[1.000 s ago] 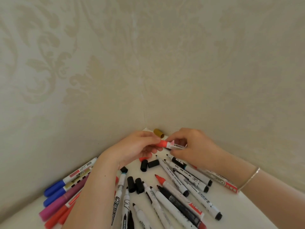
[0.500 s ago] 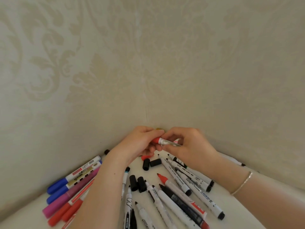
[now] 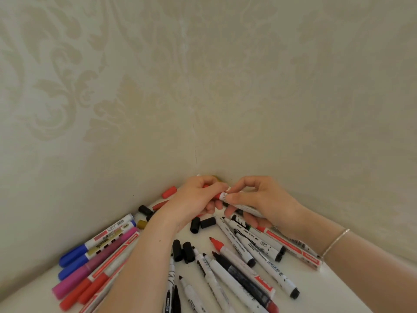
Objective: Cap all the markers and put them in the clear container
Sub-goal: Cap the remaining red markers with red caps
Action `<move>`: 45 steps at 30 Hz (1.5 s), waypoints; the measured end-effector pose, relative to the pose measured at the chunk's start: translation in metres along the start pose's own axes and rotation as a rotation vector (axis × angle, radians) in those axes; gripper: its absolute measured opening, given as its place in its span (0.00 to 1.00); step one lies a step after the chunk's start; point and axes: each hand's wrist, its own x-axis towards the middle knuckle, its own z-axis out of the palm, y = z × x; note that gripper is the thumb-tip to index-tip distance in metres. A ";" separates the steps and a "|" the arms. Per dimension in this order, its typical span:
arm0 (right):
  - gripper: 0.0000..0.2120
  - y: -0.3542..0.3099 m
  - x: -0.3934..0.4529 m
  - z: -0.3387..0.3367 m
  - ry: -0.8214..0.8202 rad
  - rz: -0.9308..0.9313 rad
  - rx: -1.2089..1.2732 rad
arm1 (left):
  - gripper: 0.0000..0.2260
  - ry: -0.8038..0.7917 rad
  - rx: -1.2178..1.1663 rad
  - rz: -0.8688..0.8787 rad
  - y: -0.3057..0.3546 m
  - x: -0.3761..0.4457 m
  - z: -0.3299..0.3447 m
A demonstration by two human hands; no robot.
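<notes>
White table (image 3: 327, 290) strewn with markers (image 3: 266, 263) and loose caps (image 3: 182, 250).

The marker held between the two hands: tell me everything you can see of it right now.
The marker has a white printed barrel, plastic by the look, with a red cap at its end. It lies nearly level above the table, near the wall corner. The right hand grips the barrel; the left hand pinches the cap. Whether the cap is fully seated is hidden by fingers.

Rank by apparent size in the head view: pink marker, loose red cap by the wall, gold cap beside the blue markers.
1. pink marker, clearly largest.
2. red cap.
3. gold cap, close to the red cap; nearly alike.
</notes>
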 end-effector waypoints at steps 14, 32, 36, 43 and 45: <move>0.08 0.007 -0.002 -0.026 -0.180 0.289 -1.148 | 0.10 0.128 0.139 -0.099 -0.008 -0.002 -0.030; 0.07 -0.007 0.024 0.013 0.080 -0.128 -0.272 | 0.03 -0.044 -0.042 -0.129 -0.007 -0.008 -0.036; 0.07 -0.001 0.028 0.027 0.091 -0.205 -0.383 | 0.04 -0.053 -0.095 -0.107 -0.005 -0.009 -0.032; 0.11 0.010 0.030 0.042 0.149 -0.259 -0.512 | 0.10 0.208 -0.106 -0.094 -0.004 -0.007 -0.039; 0.11 0.014 0.028 0.041 0.135 -0.262 -0.584 | 0.10 0.373 -0.083 -0.079 -0.007 -0.004 -0.048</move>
